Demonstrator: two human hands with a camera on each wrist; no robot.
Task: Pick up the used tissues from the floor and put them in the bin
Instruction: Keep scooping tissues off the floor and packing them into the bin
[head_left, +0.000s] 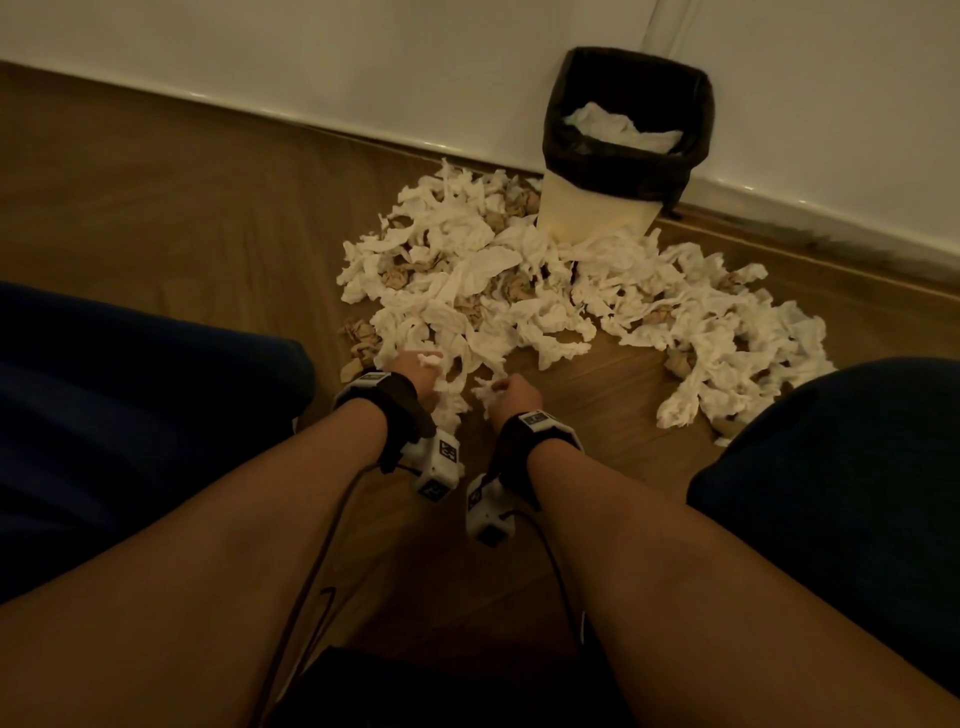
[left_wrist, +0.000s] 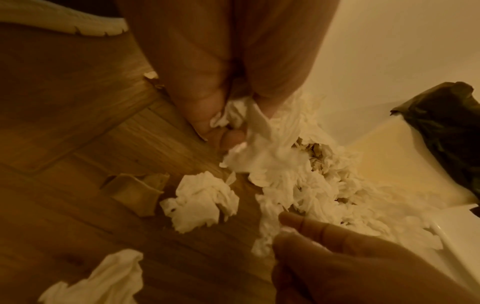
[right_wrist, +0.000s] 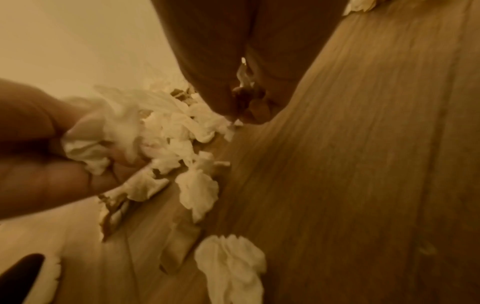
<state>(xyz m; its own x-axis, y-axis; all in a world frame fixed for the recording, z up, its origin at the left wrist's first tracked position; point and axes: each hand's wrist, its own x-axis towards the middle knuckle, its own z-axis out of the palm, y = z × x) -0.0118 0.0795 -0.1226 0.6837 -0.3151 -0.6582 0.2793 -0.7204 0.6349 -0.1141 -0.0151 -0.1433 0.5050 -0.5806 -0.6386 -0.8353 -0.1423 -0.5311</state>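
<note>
A big heap of crumpled white tissues lies on the wooden floor in front of the bin. The bin is white with a black liner, and some tissues are inside it. My left hand is at the heap's near edge, fingers curled round a white tissue. Just to its right, my right hand is curled over another white tissue. The left wrist view shows the right hand's fingers pinching a tissue strand. Loose tissues lie on the floor below both hands.
Brown crumpled paper balls are mixed into the heap. My knees in dark cloth flank the hands on both sides. A white wall with a skirting board runs behind the bin. Bare floor lies to the left.
</note>
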